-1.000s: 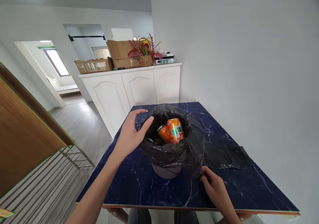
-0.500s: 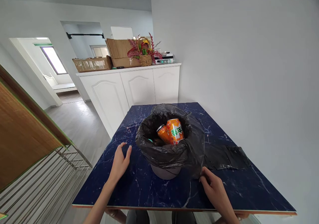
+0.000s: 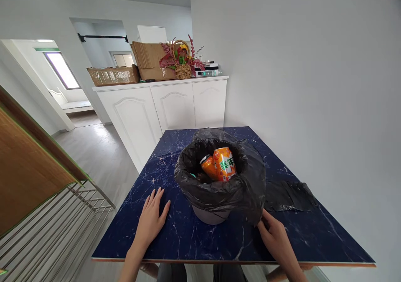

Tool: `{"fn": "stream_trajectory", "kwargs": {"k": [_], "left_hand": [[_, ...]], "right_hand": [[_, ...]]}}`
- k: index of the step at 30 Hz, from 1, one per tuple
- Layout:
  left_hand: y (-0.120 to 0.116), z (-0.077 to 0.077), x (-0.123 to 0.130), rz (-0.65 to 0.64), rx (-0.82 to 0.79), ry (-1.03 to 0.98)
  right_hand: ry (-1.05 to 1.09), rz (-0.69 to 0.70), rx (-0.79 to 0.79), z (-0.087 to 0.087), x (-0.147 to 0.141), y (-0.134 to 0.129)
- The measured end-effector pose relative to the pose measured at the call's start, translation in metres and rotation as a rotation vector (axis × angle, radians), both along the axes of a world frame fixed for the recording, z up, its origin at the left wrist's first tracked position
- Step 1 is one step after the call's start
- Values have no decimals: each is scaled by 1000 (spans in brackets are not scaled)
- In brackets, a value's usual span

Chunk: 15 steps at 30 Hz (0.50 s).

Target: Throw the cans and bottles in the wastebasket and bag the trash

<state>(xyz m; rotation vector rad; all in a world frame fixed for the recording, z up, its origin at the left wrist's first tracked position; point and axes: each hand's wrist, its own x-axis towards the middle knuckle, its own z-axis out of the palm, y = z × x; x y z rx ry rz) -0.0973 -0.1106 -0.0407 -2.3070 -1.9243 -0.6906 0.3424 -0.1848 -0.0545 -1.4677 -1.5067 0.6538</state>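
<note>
A grey trash bin (image 3: 210, 216) stands on the dark blue marbled table (image 3: 200, 244), lined with a black garbage bag (image 3: 209, 194) folded over its rim. Two orange drink cans (image 3: 224, 165) lie in the bin on top of darker things I cannot make out. My right hand (image 3: 273, 232) pinches the loose edge of the bag, which hangs down on the bin's right side. To the left of the bin, my left hand (image 3: 153, 217) rests flat on the tabletop with its fingers stretched out, touching neither bin nor bag.
A folded black plastic bag (image 3: 291, 196) lies on the table's right side. Behind the table a white cabinet (image 3: 178, 106) carries cardboard boxes (image 3: 150, 60) and a flower basket (image 3: 183, 71). On the left stands a metal rack (image 3: 62, 215); a wall rises on the right.
My left hand has lowered from a raised, curled pose to lie flat on the table. My right hand still pinches the bag, and bin and bag sit slightly farther right in view.
</note>
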Motion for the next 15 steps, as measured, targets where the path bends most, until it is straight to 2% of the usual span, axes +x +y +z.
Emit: {"fn": "stream_trajectory", "kwargs": {"k": [15], "left_hand": [[-3, 0, 1, -21, -2, -28]], "right_hand": [[-15, -56, -4, 3, -2, 0]]}}
